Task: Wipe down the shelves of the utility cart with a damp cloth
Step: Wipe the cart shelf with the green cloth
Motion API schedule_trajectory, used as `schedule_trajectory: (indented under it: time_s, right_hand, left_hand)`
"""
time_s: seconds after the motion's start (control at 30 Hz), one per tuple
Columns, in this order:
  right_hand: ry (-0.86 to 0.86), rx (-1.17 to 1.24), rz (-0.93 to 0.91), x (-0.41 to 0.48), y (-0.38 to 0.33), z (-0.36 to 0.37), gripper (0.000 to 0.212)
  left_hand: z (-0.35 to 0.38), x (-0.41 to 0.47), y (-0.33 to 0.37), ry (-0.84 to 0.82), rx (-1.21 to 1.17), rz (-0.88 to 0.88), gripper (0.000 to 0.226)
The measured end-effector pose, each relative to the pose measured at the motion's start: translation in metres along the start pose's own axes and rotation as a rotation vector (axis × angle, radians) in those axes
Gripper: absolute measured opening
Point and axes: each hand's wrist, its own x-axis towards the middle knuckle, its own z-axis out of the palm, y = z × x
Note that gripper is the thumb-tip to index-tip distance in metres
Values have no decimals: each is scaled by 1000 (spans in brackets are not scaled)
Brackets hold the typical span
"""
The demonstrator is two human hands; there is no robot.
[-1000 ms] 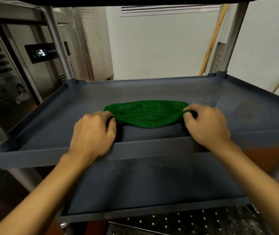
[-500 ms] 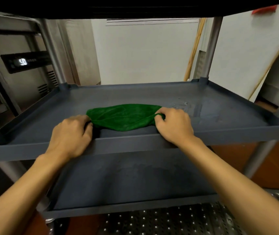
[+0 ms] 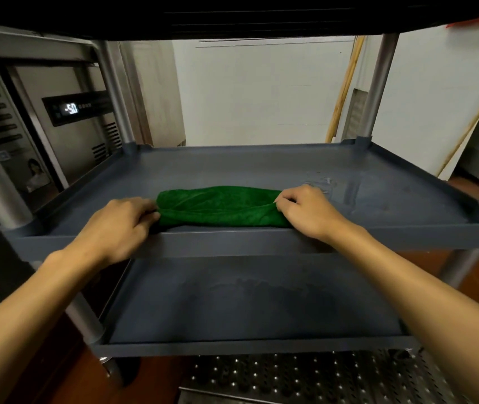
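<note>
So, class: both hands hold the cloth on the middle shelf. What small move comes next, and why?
Probably push the cloth away and right, over the wet patch. The left hand and right hand pinch its ends, it lies by the front rim of the shelf, and water glistens just beyond the right hand.

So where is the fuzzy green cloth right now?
In the head view, the fuzzy green cloth lies near the front edge of the grey plastic middle shelf, stretched between the left hand and the right hand, which pinch its ends.
</note>
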Motion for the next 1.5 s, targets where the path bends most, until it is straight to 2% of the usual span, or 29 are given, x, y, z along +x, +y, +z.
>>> schedule_trajectory:
  time_s: [0.37, 0.47, 0.53, 0.7, 0.83, 0.93, 1.07, 1.13, 1.27, 1.37, 1.5]
  right_hand:
    - [-81, 13, 33, -14, -19, -15, 32]
    - [-101, 25, 33, -16, -29, -21, 40]
    - [-110, 55, 36, -16, -34, -25, 34]
    - [-125, 199, 78, -17, -46, -34, 30]
    - [-128, 355, 83, -16, -53, -42, 32]
    - [-106, 518, 122, -12, -59, -49, 31]
    - [-32, 571, 154, 5, -62, -58, 27]
    - [-7, 498, 143, 16, -57, -59, 26]
    - [49, 197, 71, 36, -41, -47, 18]
    - [91, -38, -26, 48, -23, -30, 23]
    - [-3, -171, -51, 50, -4, -16, 23]
  left_hand:
    - [-32, -26, 12, -36, 40, 78, 10]
    - [-42, -32, 13, -56, 44, 81, 21]
    - [-48, -37, 11, -57, 32, 75, 26]
    - [-65, -48, 9, -24, -31, 85, 29]
    - [-79, -50, 9, 2, -65, 87, 20]
    - [-89, -45, 11, 50, -86, 91, 19]
    - [-94, -22, 12, 103, -52, 87, 19]
    - [-88, -6, 12, 110, -34, 56, 21]
    - [-64, 27, 9, 27, 14, -39, 24]
    - [-41, 44, 8, 19, 68, -41, 23]
    - [-14, 52, 8, -16, 116, -39, 25]
